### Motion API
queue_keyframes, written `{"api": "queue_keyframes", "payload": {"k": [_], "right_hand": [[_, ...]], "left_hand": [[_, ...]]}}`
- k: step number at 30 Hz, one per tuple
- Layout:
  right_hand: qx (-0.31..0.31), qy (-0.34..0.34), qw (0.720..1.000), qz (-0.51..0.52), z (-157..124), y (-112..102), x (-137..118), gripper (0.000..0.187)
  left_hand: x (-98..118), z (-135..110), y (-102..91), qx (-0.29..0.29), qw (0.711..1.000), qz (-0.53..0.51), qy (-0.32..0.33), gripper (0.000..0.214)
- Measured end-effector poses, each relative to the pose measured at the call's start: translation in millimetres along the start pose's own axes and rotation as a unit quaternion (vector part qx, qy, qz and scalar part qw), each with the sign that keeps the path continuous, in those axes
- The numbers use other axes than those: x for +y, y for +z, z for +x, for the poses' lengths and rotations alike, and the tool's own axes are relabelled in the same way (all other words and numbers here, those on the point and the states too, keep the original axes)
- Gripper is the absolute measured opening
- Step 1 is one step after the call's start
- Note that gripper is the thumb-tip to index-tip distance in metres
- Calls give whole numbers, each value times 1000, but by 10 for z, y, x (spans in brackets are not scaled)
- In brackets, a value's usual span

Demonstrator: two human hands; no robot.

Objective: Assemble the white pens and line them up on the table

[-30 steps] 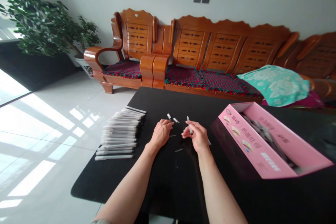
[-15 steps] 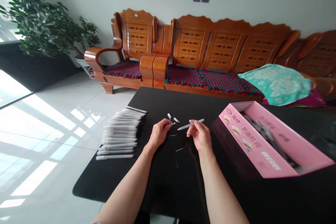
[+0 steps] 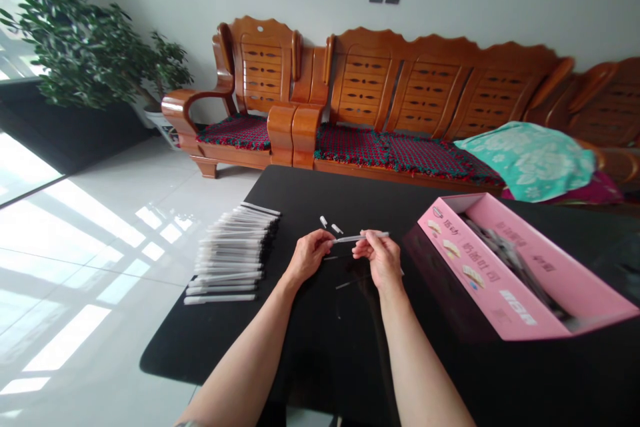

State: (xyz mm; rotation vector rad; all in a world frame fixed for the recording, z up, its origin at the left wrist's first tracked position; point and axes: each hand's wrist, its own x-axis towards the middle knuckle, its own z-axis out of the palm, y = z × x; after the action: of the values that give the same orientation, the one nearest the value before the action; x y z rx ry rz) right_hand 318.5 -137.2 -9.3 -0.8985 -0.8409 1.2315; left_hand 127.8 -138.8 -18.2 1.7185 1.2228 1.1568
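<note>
Between my two hands a slim white pen (image 3: 350, 238) lies almost level above the black table. My right hand (image 3: 383, 257) pinches its right part between thumb and fingers. At the pen's left end my left hand (image 3: 310, 253) is closed on a small white piece, apparently a pen cap, mostly hidden by the fingers. The pen's tip meets these fingertips. Just beyond the hands two loose white pen caps (image 3: 337, 229) lie on the table. Left of my left hand, many white pens (image 3: 230, 247) with dark ends are lined up in a row.
On the right of the black table (image 3: 300, 347) stands an open pink box (image 3: 480, 273) with dark and grey contents. A wooden bench (image 3: 370, 87) with woven seat mats and a turquoise cloth (image 3: 535, 160) stands behind. A leafy plant (image 3: 85, 47) is at the far left.
My right hand has brought the pen slightly left and levelled it. Its tip now meets the fingers of my left hand, where before there was a gap.
</note>
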Motion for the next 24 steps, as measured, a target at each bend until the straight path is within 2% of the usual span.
{"api": "queue_keyframes", "payload": {"k": [5, 11, 17, 20, 24], "right_hand": [[-16, 24, 1000, -2, 5, 2, 44, 31], [-25, 37, 999, 18, 9, 15, 33, 30], [-21, 37, 999, 14, -1, 27, 20, 30], [-8, 40, 999, 15, 3, 21, 13, 30], [21, 70, 997, 24, 15, 2, -8, 31]], "left_hand": [[-23, -8, 46, -4, 1000, -21, -2, 21], [-50, -3, 49, -18, 997, -63, -40, 34], [-56, -9, 66, -32, 993, -92, -68, 36], [17, -34, 92, -29, 997, -52, -53, 34], [140, -79, 140, 13, 1000, 22, 4, 29]]}}
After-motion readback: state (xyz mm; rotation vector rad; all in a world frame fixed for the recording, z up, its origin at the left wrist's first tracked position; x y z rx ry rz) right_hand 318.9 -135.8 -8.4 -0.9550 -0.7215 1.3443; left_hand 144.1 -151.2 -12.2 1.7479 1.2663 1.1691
